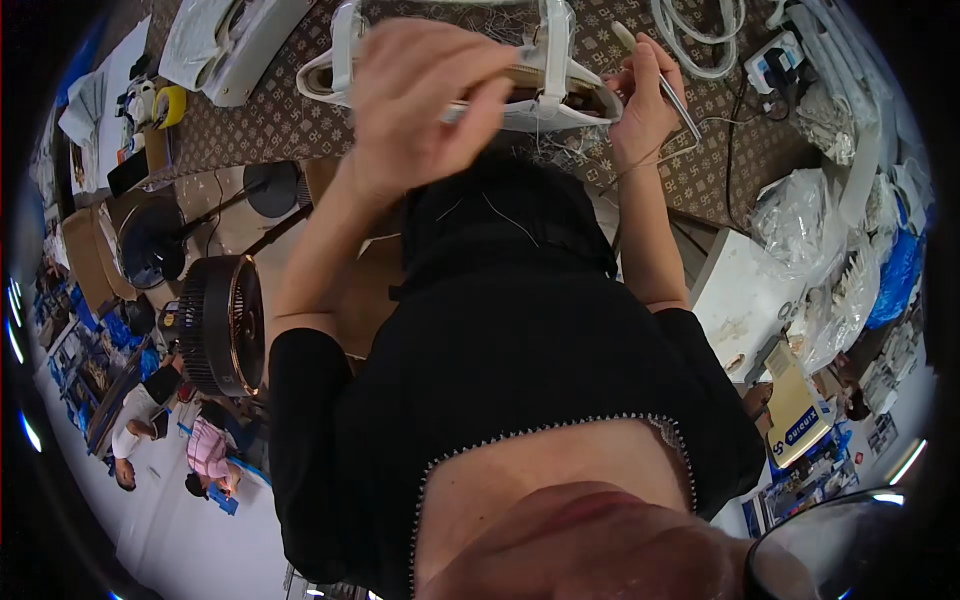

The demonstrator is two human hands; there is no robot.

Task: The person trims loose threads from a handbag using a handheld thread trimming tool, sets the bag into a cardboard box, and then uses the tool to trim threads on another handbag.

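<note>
A white handbag (535, 115) with white straps and a zipped top lies on the brown patterned table. My left hand (430, 100) is over the bag's left part, its fingers curled and smeared by motion, so I cannot tell whether it holds anything. At the bag's right end is my right hand (645, 105), closed around a slim tool (680, 105) with a pale rounded end and a metallic shaft. The tool's exact kind is unclear. A thin cord (680, 153) passes near my right wrist. Loose threads lie around the bag.
A black fan (220, 325) stands at my left. Yellow tape (170, 105) lies on the table's left side, and a power strip (775, 62) with cables on the right. Plastic bags (800, 215) and a white sewing machine-like body (745, 300) are at my right. People sit far left.
</note>
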